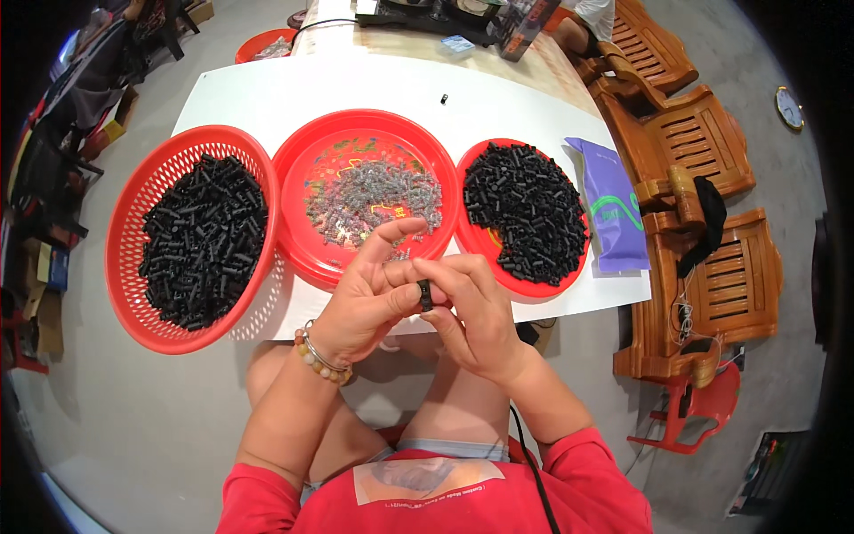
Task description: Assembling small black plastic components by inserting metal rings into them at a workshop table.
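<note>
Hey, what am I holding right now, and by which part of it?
A small, black, elongated, seemingly plastic piece. The left hand and right hand share a fingertip grip on its sides; exactly where each finger presses is partly hidden.

A white board (240,98) spreads out beyond the fingers (451,283); to their left sits a basket (126,240); straight ahead of them, a basin (307,254); to their right, a tray (534,288), then a purple bag (614,214). Well past the fingers lies a small black piece (444,99); farther still, a beige tabletop (556,71) shows, carrying a blue-white pack (457,44).
</note>
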Demonstrator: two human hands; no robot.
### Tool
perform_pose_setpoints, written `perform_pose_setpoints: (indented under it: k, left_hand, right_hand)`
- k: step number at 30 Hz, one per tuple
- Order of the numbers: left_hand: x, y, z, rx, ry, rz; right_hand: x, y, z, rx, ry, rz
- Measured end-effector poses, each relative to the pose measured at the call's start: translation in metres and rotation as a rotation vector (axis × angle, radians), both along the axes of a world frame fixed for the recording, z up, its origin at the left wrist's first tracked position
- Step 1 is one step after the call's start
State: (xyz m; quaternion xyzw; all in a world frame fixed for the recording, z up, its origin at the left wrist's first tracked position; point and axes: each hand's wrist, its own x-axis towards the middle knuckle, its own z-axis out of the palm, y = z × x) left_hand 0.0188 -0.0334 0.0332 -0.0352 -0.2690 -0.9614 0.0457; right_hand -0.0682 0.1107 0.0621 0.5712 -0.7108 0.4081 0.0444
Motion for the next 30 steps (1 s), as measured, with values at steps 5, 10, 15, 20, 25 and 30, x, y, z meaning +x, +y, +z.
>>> perform_pose_setpoints:
  k: [5,10,15,20,25,30]
  left_hand:
    - [0.005,-0.002,0.000,-0.066,-0.020,0.155]
    - [0.033,-0.033,0.040,-0.674,-0.107,0.798]
    - [0.059,-0.083,0.038,-1.378,-0.494,1.426]
    - [0.069,-0.103,0.030,-1.926,-0.734,1.306]
    - [0.045,-0.073,0.036,-1.724,-0.429,1.493]
    - [0.012,-0.016,0.015,-1.229,-0.183,0.933]
  right_hand:
    - [-0.003,0.019,0.012,0.099,-0.233,-0.063]
    - [-0.052,0.058,0.008,-0.093,-0.299,-0.492]
    - [-0.089,0.086,-0.011,0.101,-0.142,-0.548]
    - [-0.096,0.075,-0.026,0.226,0.036,-0.544]
    - [-0.099,0.054,-0.031,0.389,0.116,-0.631]
    - [-0.101,0.048,-0.036,0.499,0.148,-0.682]
